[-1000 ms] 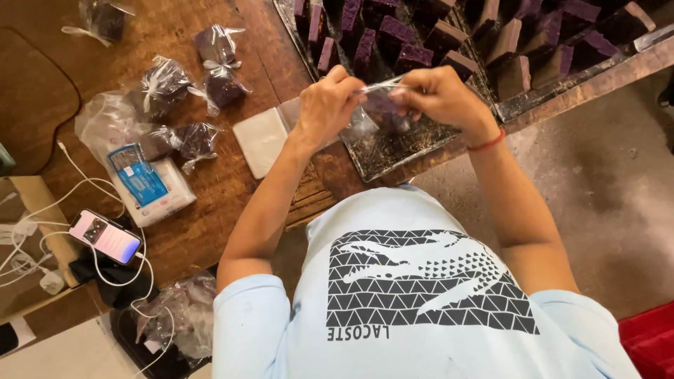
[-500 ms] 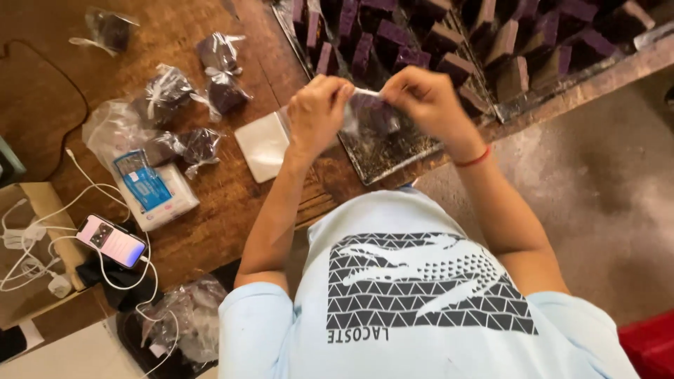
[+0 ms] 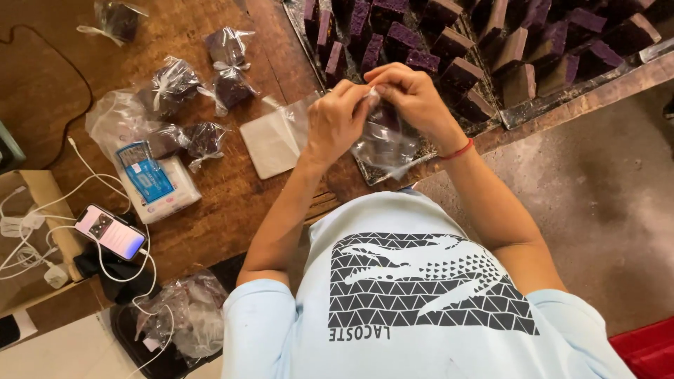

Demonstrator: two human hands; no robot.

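My left hand [image 3: 335,125] and my right hand [image 3: 414,97] meet at the top of a small clear plastic bag [image 3: 385,146]. Both pinch its gathered mouth. A dark purple cake piece sits inside the bag, which hangs over the near edge of a metal tray [image 3: 516,112]. The tray holds several purple and brown cake blocks [image 3: 460,74], cut in rows. A red band circles my right wrist.
Several bagged, tied cake pieces [image 3: 232,88] lie on the wooden table at the left. A flat stack of clear bags [image 3: 270,144] lies by my left hand. Further left are a white packet with a blue label [image 3: 151,179], a phone [image 3: 111,231] and white cables.
My hands have drawn closer together and the bag's mouth is now bunched between the fingers. The bag hangs lower below the hands.
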